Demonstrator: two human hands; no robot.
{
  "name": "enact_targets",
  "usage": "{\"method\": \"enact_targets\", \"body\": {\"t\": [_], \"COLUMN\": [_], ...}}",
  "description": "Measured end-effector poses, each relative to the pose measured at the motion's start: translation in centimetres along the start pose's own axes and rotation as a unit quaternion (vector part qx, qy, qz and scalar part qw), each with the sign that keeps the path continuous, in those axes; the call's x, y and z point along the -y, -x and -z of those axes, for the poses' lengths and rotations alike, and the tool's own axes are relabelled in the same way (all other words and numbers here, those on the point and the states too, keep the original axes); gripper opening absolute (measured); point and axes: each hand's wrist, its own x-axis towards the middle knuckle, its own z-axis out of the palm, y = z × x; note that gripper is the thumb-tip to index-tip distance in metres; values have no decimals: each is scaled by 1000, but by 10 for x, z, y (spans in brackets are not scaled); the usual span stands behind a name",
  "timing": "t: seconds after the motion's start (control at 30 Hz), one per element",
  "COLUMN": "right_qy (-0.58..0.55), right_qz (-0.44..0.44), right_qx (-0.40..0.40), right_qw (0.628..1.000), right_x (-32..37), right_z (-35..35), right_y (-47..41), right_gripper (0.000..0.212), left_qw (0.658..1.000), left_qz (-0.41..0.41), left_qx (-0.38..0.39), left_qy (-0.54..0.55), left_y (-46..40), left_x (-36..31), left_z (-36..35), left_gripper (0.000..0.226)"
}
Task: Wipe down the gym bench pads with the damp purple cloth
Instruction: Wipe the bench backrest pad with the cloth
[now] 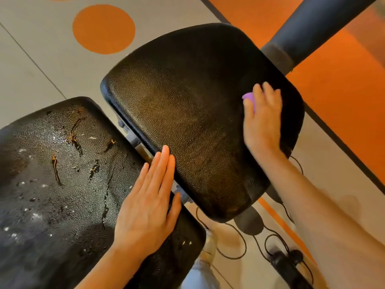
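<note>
The floor [41, 65] is pale grey with an orange circle [103, 29] and a wide orange area to the right. Two black bench pads lie side by side with a narrow gap between them: the near pad [62, 184] is cracked and wet, the far pad [187, 113] smoother. The left hand [145, 207] lies flat on the near pad's edge, fingers straight and together, tips reaching the far pad. The right hand [261, 119] presses the purple cloth [250, 99] onto the far pad near its right edge, fingers spread over it. Black cables [239, 243] trail on the floor below.
</note>
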Motion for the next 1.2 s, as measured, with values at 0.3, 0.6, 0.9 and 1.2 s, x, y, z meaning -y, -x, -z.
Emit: {"method": "enact_targets", "body": {"t": [0.3,0.6,0.9,1.2], "right_qy": [81,-49,-99,-109], "right_qz": [174,334,211,30], "right_qx": [50,112,94,30], "right_qw": [980,934,968,993], "right_x": [-19,-19,-4,-44], "right_z": [8,16,12,12], "right_y": [13,108,141,59], "right_gripper": [39,41,43,41], "left_qw": [1000,1000,1000,1000], "left_qz": [3,6,10,14], "left_qx": [0,10,8,8], "left_qy": [-2,10,13,-11], "left_y": [1,1,1,1], "left_x": [0,0,-1,-3], "left_z": [1,1,0,0], "left_gripper": [69,71,71,70]}}
